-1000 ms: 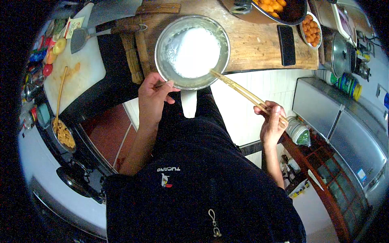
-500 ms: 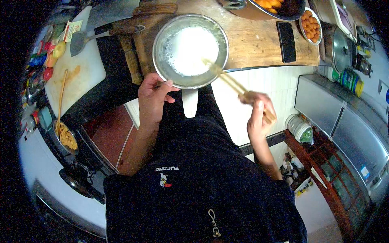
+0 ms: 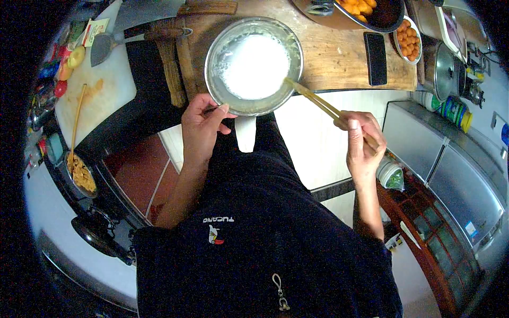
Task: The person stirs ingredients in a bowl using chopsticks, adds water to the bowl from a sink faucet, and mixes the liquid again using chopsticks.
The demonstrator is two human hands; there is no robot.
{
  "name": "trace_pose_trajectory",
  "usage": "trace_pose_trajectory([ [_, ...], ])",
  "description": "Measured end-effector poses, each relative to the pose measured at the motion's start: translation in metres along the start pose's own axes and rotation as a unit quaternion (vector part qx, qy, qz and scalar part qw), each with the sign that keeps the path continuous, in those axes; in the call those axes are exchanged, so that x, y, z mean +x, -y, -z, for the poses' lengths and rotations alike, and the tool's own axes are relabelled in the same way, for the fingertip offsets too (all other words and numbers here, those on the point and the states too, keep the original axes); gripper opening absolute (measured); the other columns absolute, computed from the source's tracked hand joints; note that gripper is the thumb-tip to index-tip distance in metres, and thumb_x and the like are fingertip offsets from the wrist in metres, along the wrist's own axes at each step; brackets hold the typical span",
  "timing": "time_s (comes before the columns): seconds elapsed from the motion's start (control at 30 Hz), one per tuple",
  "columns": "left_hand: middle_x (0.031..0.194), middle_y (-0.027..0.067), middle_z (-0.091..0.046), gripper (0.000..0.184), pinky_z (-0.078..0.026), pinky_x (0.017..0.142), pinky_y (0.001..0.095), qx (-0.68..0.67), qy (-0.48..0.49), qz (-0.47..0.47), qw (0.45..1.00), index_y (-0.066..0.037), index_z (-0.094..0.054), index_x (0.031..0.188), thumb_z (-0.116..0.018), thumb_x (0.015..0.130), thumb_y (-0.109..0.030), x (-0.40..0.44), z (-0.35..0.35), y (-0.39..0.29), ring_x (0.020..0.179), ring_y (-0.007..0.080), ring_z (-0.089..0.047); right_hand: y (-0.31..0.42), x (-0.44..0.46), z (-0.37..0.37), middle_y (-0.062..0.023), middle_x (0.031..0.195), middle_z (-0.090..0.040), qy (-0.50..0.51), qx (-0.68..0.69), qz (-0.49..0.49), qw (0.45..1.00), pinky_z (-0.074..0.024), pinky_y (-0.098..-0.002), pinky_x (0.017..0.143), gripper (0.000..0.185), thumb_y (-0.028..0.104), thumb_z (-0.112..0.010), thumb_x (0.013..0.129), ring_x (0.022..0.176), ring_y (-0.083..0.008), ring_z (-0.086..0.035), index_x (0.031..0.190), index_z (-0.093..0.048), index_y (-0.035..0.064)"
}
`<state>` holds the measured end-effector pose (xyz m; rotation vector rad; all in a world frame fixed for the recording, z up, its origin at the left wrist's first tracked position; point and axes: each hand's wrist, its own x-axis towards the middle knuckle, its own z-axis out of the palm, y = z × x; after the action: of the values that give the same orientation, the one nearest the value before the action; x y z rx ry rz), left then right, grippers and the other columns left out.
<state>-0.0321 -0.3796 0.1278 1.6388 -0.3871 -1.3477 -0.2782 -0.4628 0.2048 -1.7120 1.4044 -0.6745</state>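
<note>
A round metal bowl (image 3: 212, 87) holds a white liquid (image 3: 257, 66), very bright under the light, near the front edge of the wooden table. My left hand (image 3: 204, 124) pinches the bowl's near-left rim, thumb on top and fingers beneath. In my right hand (image 3: 366, 140), the fingers are wrapped round a pair of wooden chopsticks (image 3: 321, 103). Their tips reach over the bowl's right wall and touch the inside near the edge of the liquid. The bowl looks nearly level.
A black phone (image 3: 376, 58) lies right of the bowl, beside a dish of orange-brown balls (image 3: 408, 41) and a dark pan (image 3: 389, 21) with orange pieces. At left are a white cutting board (image 3: 114, 87), a spatula (image 3: 101, 50) and a bowl of crumbly brown food (image 3: 84, 177).
My right hand has moved right and slightly down with the chopsticks, whose tips shifted from the liquid to the bowl's right side. My left hand stays on the rim.
</note>
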Motion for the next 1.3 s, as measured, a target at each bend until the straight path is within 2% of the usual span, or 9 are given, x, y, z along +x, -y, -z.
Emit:
trace_pose_trajectory([
  [0.13,0.084,0.0105,-0.059,0.008,-0.049,0.045,0.0195,-0.007,0.002,-0.005,1.000,-0.002,-0.047,0.085,-0.054,0.082,-0.003,0.001,0.001,0.002,0.073,0.0169,-0.064,0.006,-0.009,-0.009,-0.0114,0.076,-0.061,0.091,-0.002,0.053,0.994,-0.0452,-0.0259,0.060,0.008,0.006,-0.060,0.081,0.068,-0.0183,-0.057,0.083,-0.064,-0.0014],
  [0.27,0.085,0.0112,-0.060,0.007,-0.049,0.045,0.0193,-0.013,0.004,0.001,1.000,-0.002,-0.047,0.085,-0.054,0.082,-0.003,0.000,0.001,0.000,0.073,0.0170,-0.064,0.001,-0.004,-0.009,-0.0111,0.077,-0.061,0.009,-0.016,-0.017,1.000,-0.0455,-0.0262,0.061,0.008,0.006,-0.062,0.080,0.069,-0.0182,-0.058,0.082,-0.063,-0.0022],
  [0.37,0.085,0.0109,-0.060,0.006,-0.048,0.045,0.0197,-0.006,0.004,-0.006,1.000,-0.002,-0.049,0.086,-0.053,0.082,-0.004,0.000,0.001,0.003,0.073,0.0164,-0.063,0.004,-0.009,-0.009,-0.0106,0.078,-0.061,0.092,-0.013,0.059,0.994,-0.0454,-0.0259,0.061,0.009,0.006,-0.063,0.079,0.069,-0.0181,-0.058,0.083,-0.063,-0.0019],
  [0.5,0.083,0.0099,-0.061,0.007,-0.047,0.046,0.0195,0.016,0.000,-0.006,1.000,-0.002,-0.050,0.089,-0.053,0.083,-0.006,0.002,0.004,0.007,0.072,0.0149,-0.063,0.007,-0.012,-0.034,-0.0123,0.081,-0.060,0.118,0.113,-0.011,0.987,-0.0459,-0.0262,0.064,0.011,0.004,-0.062,0.079,0.074,-0.0192,-0.058,0.087,-0.063,-0.0024],
  [0.7,0.082,0.0089,-0.061,0.009,-0.045,0.045,0.0186,-0.005,-0.001,-0.003,1.000,-0.002,-0.051,0.091,-0.052,0.084,-0.007,0.006,0.009,0.013,0.070,0.0132,-0.062,0.004,-0.001,-0.016,-0.0131,0.081,-0.059,0.103,-0.031,0.052,0.993,-0.0468,-0.0285,0.065,0.014,0.006,-0.062,0.079,0.075,-0.0216,-0.058,0.091,-0.063,-0.0017],
  [0.8,0.083,0.0084,-0.061,0.009,-0.045,0.046,0.0185,-0.018,0.004,-0.012,1.000,-0.002,-0.050,0.091,-0.050,0.084,-0.008,0.009,0.011,0.017,0.070,0.0123,-0.061,0.013,-0.007,-0.035,-0.0129,0.082,-0.059,0.179,0.056,0.064,0.980,-0.0466,-0.0278,0.064,0.016,0.006,-0.064,0.077,0.074,-0.0212,-0.058,0.092,-0.063,-0.0006],
  [0.97,0.084,0.0072,-0.059,0.010,-0.045,0.048,0.0184,-0.028,0.007,0.000,1.000,-0.002,-0.050,0.092,-0.049,0.086,-0.010,0.015,0.017,0.022,0.072,0.0109,-0.060,0.012,0.003,-0.028,-0.0118,0.079,-0.059,0.120,-0.025,0.080,0.989,-0.0466,-0.0285,0.061,0.015,0.007,-0.065,0.077,0.070,-0.0203,-0.058,0.089,-0.063,-0.0016],
  [1.1,0.083,0.0065,-0.058,0.010,-0.045,0.048,0.0185,-0.042,0.013,0.002,0.999,-0.003,-0.050,0.093,-0.048,0.086,-0.010,0.018,0.016,0.021,0.071,0.0106,-0.059,0.027,0.006,-0.038,-0.0113,0.080,-0.060,0.198,0.036,0.070,0.977,-0.0458,-0.0283,0.066,0.013,0.006,-0.060,0.080,0.074,-0.0190,-0.057,0.088,-0.063,-0.0037],
  [1.3,0.083,0.0067,-0.058,0.008,-0.046,0.049,0.0189,-0.074,0.006,0.005,0.997,-0.004,-0.049,0.092,-0.048,0.086,-0.008,0.018,0.014,0.019,0.071,0.0107,-0.059,0.024,0.016,-0.030,-0.0107,0.079,-0.060,0.180,0.023,0.061,0.982,-0.0451,-0.0275,0.062,0.011,0.007,-0.061,0.080,0.071,-0.0189,-0.057,0.086,-0.062,-0.0022],
])
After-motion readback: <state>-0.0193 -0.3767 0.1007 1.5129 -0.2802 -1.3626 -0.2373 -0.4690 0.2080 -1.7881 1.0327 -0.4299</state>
